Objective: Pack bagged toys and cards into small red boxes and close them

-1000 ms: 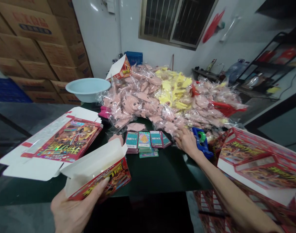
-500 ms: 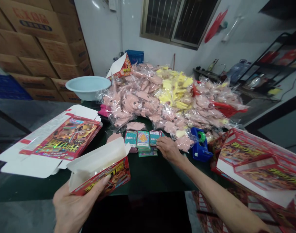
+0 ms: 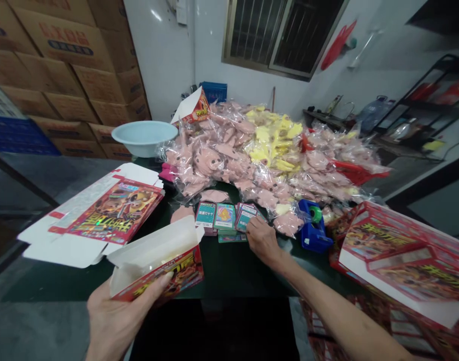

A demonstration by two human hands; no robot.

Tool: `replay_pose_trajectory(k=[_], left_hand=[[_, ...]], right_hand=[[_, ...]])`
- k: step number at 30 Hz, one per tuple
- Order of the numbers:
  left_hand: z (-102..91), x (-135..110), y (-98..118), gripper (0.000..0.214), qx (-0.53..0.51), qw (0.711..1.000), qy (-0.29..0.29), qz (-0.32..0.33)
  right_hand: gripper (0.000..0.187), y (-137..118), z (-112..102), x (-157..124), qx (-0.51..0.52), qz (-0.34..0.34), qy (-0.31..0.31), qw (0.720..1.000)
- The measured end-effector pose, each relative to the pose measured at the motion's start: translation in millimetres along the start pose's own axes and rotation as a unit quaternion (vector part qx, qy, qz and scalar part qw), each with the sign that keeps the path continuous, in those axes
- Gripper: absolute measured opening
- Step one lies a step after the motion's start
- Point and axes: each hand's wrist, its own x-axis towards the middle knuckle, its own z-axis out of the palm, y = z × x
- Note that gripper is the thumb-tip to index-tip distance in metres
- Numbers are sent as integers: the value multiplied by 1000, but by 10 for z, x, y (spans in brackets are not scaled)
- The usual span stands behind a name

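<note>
In my left hand (image 3: 126, 311) is a red printed cardboard box (image 3: 160, 268), its white flap standing up and its end open. The thumb presses on the printed side. My right hand (image 3: 262, 241) is closed at the near right edge of a teal card (image 3: 245, 215), which lies tilted on the right-hand card stack. Its fingertips are partly hidden. Left of that card are a stack topped by a green-blue card with a yellow figure (image 3: 225, 216) and another teal-topped stack (image 3: 206, 215). One more card peeks out below the middle stack.
Bagged pink plush toys (image 3: 207, 160) and yellow ones (image 3: 274, 133) form a heap behind the cards. Flattened boxes (image 3: 112, 210) lie left; filled-out boxes (image 3: 398, 250) stand right. A blue tape dispenser (image 3: 314, 228) and a pale blue basin (image 3: 144, 135) flank the heap.
My right hand has drawn slightly toward me, and the top card of the right stack now sits tilted. My left hand still holds the box. The whole view has shifted a little.
</note>
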Motion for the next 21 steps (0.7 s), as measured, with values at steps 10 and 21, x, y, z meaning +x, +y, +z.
replay_pose_trajectory(k=[10,21], left_hand=[[-62,12,16,30,-10,999,27,-40],[-132,16,-16,31,-12,997,41,-61]], right_hand=[[32,78,-466,231,-71,-7,53,996],[37,-260,-328,793,-63,-158,-134,976]])
